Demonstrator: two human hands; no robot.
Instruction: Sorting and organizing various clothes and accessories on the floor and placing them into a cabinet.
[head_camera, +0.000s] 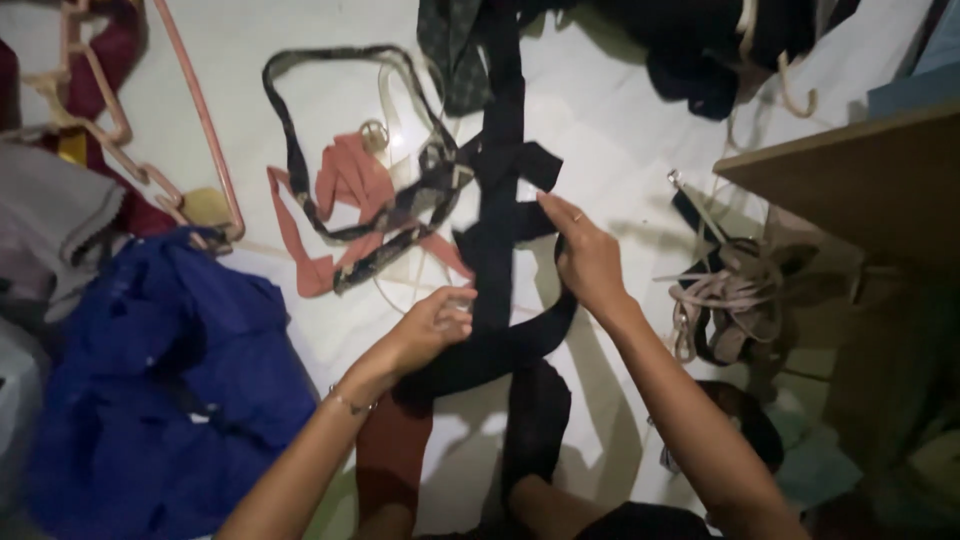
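Barely started, it seems: a long black strip (497, 250) is laid on the white floor (620, 130), pinched by the left hand (432, 325) and pressed flat-ish under the right hand (585, 255); other belts (350, 190) are left tangled nearby.

Garment (150, 400) lies left of strap (497, 250), table (860, 180) right.

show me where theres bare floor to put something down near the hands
Bare white floor lies between the black strap and the wooden shelf; a smaller patch sits between the blue cloth and the left hand. The tangle of straps is crowded.
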